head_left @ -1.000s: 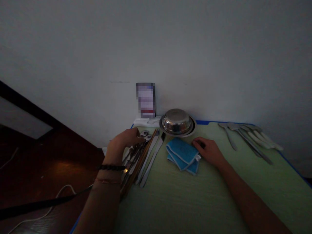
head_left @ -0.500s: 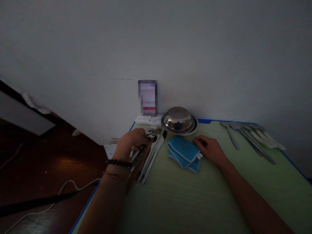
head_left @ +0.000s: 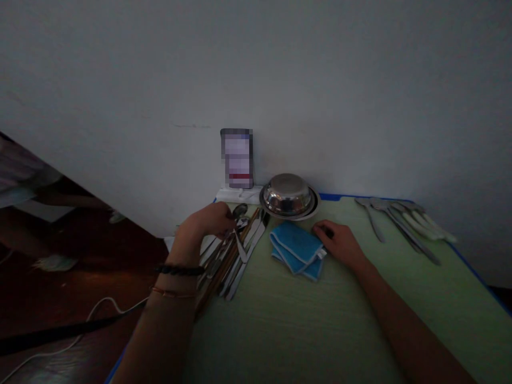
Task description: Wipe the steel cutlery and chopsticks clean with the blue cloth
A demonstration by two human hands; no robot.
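My left hand [head_left: 214, 220] is closed in a pinch on a slim metal utensil [head_left: 240, 249]. Its flared end points down toward me, while the other end is hidden by my fingers, so its kind cannot be made out. Below lies a row of metal cutlery [head_left: 230, 288] with wooden chopsticks [head_left: 222, 269] among it. Two spoon bowls, one a dark spoon [head_left: 240, 209], show just beyond my fingertips. My right hand [head_left: 338, 240] rests on the table, fingers curled, against the right edge of a folded blue cloth [head_left: 298, 245]. Nothing shows inside its fingers.
An upturned metal bowl [head_left: 288, 194] sits in another at the wall. Left of it a phone [head_left: 239, 160] stands on a white holder [head_left: 236, 196]. More forks and spoons [head_left: 412, 229], some with pale handles, lie at right. A person's leg and foot [head_left: 56, 263] show at left.
My left hand has lifted a metal utensil out of the row, and its end now swings over the chopsticks. The view has shifted slightly. A person has appeared at far left.
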